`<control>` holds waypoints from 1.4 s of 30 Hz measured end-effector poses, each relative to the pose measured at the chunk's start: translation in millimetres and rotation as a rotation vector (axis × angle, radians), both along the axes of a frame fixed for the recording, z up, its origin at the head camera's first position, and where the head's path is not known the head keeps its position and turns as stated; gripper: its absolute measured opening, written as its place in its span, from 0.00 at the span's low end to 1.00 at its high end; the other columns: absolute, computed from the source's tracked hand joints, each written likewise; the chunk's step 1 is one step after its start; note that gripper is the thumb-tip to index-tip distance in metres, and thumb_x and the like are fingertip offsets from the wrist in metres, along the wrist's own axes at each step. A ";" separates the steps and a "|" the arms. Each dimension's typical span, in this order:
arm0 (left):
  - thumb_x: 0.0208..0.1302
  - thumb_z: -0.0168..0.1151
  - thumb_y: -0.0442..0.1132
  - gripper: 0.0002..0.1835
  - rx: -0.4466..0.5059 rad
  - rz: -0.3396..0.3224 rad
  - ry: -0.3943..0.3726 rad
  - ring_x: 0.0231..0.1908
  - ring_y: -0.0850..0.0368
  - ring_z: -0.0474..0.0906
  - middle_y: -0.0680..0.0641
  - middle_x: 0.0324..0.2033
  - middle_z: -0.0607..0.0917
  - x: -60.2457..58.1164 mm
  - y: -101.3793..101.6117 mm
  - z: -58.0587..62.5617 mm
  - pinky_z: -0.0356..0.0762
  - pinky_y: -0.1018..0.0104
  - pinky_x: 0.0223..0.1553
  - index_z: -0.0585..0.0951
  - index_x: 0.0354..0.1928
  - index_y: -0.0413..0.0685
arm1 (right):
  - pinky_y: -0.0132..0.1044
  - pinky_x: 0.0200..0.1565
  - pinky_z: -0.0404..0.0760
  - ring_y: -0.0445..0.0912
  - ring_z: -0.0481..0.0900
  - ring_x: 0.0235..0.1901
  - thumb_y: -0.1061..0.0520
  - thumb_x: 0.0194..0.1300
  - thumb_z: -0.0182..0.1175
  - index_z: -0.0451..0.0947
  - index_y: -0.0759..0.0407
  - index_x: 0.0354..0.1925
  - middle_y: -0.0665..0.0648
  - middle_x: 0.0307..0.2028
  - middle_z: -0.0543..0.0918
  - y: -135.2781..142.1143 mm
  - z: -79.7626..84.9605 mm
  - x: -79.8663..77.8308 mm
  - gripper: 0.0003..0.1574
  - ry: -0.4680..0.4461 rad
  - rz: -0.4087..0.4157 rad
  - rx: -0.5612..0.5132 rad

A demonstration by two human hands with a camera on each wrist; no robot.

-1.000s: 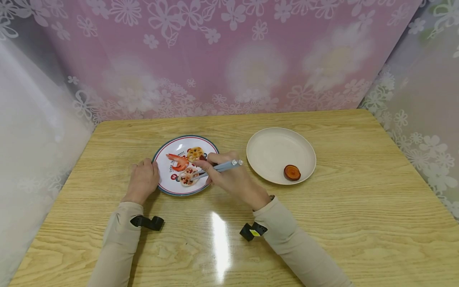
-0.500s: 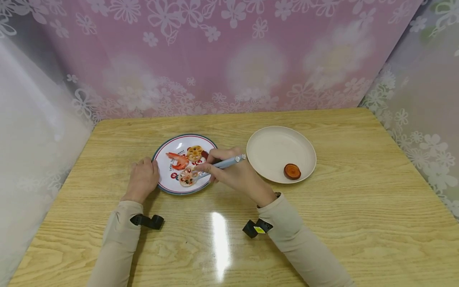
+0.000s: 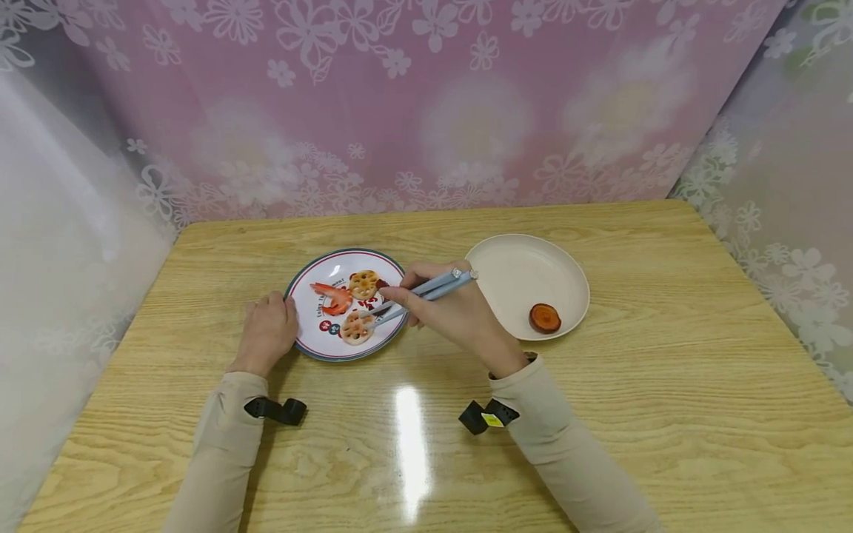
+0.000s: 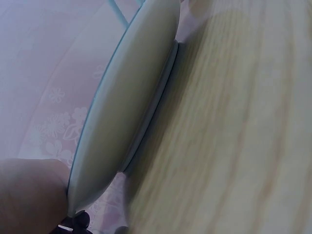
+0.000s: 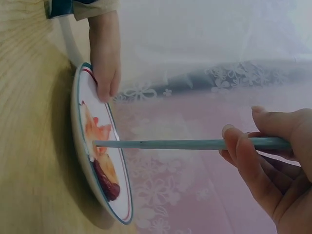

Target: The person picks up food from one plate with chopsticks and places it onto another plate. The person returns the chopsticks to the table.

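Note:
My right hand [image 3: 449, 303] holds a pair of pale blue chopsticks [image 3: 436, 282] with sparkly ends. Their tips lie at a pale lotus root slice [image 3: 358, 330] near the front of the blue-rimmed plate [image 3: 333, 349]. Behind it on the plate are a shrimp [image 3: 335, 298], a browned lotus root slice [image 3: 364, 284] and a dark red piece [image 5: 108, 183], partly hidden by my hand in the head view. At the plate's left edge, my left hand [image 3: 266, 333] grips the rim [image 4: 80, 161], its fingers lapping over the edge in the right wrist view.
A cream plate [image 3: 516, 274] stands to the right, partly behind my right hand, bearing a round reddish-brown slice [image 3: 545, 318]. Both plates rest on a wooden table [image 3: 633, 407]. A flowered pink curtain [image 3: 426, 111] hangs past the far edge.
The right hand and chopsticks have shifted to the right, and the pale lotus root slice has slid a little right across the plate. My left hand has stayed at the rim.

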State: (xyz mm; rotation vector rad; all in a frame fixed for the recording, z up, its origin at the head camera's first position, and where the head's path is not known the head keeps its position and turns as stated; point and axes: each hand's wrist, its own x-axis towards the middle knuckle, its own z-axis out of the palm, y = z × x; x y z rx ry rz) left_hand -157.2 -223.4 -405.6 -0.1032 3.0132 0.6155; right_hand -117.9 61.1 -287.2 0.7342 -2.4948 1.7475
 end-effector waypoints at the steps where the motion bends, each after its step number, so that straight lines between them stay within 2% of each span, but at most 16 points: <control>1: 0.76 0.32 0.40 0.23 0.002 0.001 0.001 0.46 0.32 0.66 0.24 0.45 0.73 0.0 0.2 -0.3 0.62 0.44 0.50 0.68 0.50 0.21 | 0.41 0.20 0.78 0.44 0.78 0.13 0.62 0.63 0.65 0.77 0.63 0.23 0.52 0.13 0.79 3.6 -1.8 -2.6 0.12 0.011 -0.006 -0.002; 4: 0.76 0.32 0.40 0.23 0.005 0.006 0.001 0.47 0.32 0.66 0.24 0.46 0.73 -0.4 0.8 -0.7 0.62 0.44 0.50 0.67 0.51 0.21 | 0.44 0.21 0.79 0.50 0.80 0.15 0.58 0.67 0.61 0.78 0.63 0.25 0.56 0.14 0.79 18.4 -4.4 -11.2 0.14 -0.004 -0.037 -0.008; 8: 0.76 0.32 0.40 0.23 0.006 0.017 -0.004 0.46 0.32 0.65 0.24 0.48 0.72 -0.1 1.6 0.5 0.63 0.44 0.49 0.66 0.53 0.21 | 0.43 0.25 0.81 0.55 0.82 0.19 0.46 0.69 0.58 0.81 0.63 0.28 0.58 0.18 0.81 46.0 -0.8 -19.9 0.22 -0.086 -0.093 0.053; 12: 0.76 0.32 0.40 0.24 0.009 0.023 -0.011 0.46 0.32 0.65 0.24 0.48 0.72 0.2 2.3 1.7 0.64 0.44 0.48 0.66 0.54 0.21 | 0.42 0.27 0.82 0.51 0.83 0.20 0.42 0.65 0.62 0.81 0.66 0.29 0.59 0.21 0.83 72.9 10.4 -20.2 0.26 -0.139 -0.199 0.093; 14: 0.76 0.32 0.40 0.24 0.009 0.021 -0.015 0.46 0.32 0.65 0.24 0.48 0.72 0.2 2.3 2.2 0.64 0.44 0.48 0.66 0.54 0.21 | 0.40 0.26 0.82 0.48 0.83 0.18 0.44 0.62 0.65 0.79 0.67 0.30 0.58 0.21 0.83 84.6 16.3 -18.3 0.25 -0.132 -0.283 0.097; 18: 0.76 0.32 0.40 0.23 0.008 0.015 -0.018 0.46 0.31 0.65 0.24 0.47 0.72 0.3 1.8 2.8 0.63 0.44 0.49 0.66 0.53 0.21 | 0.38 0.21 0.80 0.45 0.80 0.13 0.48 0.61 0.67 0.76 0.66 0.29 0.57 0.16 0.81 104.6 24.7 -13.8 0.21 -0.050 -0.462 0.142; 21: 0.76 0.32 0.40 0.24 0.010 0.010 -0.009 0.47 0.31 0.65 0.23 0.47 0.72 0.5 1.2 2.8 0.63 0.43 0.49 0.66 0.53 0.20 | 0.37 0.19 0.78 0.45 0.78 0.10 0.50 0.62 0.66 0.74 0.66 0.27 0.57 0.14 0.79 117.6 28.9 -9.9 0.21 -0.001 -0.546 0.201; 24: 0.76 0.32 0.40 0.24 0.013 0.011 -0.001 0.46 0.30 0.65 0.23 0.47 0.72 0.7 1.0 2.5 0.64 0.43 0.48 0.67 0.53 0.20 | 0.38 0.17 0.75 0.47 0.78 0.11 0.50 0.63 0.65 0.74 0.66 0.27 0.57 0.13 0.78 128.7 32.9 -5.8 0.20 -0.007 -0.553 0.286; 33: 0.76 0.32 0.40 0.24 0.012 0.011 -0.007 0.47 0.31 0.65 0.23 0.47 0.72 1.3 1.3 2.6 0.63 0.43 0.49 0.67 0.52 0.21 | 0.41 0.18 0.73 0.48 0.79 0.14 0.47 0.67 0.61 0.75 0.63 0.30 0.56 0.14 0.78 143.2 40.8 3.1 0.20 -0.092 -0.432 0.550; 39: 0.76 0.32 0.40 0.24 0.014 0.009 -0.010 0.47 0.31 0.65 0.23 0.47 0.73 2.5 1.8 3.0 0.63 0.43 0.50 0.67 0.53 0.21 | 0.40 0.20 0.73 0.46 0.78 0.13 0.49 0.68 0.60 0.74 0.63 0.28 0.55 0.13 0.78 143.2 38.4 1.8 0.19 -0.103 -0.337 0.615; 42: 0.76 0.32 0.40 0.24 0.013 0.005 -0.003 0.47 0.31 0.66 0.23 0.46 0.73 2.3 1.8 2.9 0.63 0.43 0.50 0.67 0.51 0.21 | 0.40 0.21 0.74 0.46 0.78 0.13 0.50 0.68 0.59 0.73 0.63 0.27 0.55 0.13 0.78 143.4 37.6 0.5 0.19 -0.084 -0.336 0.619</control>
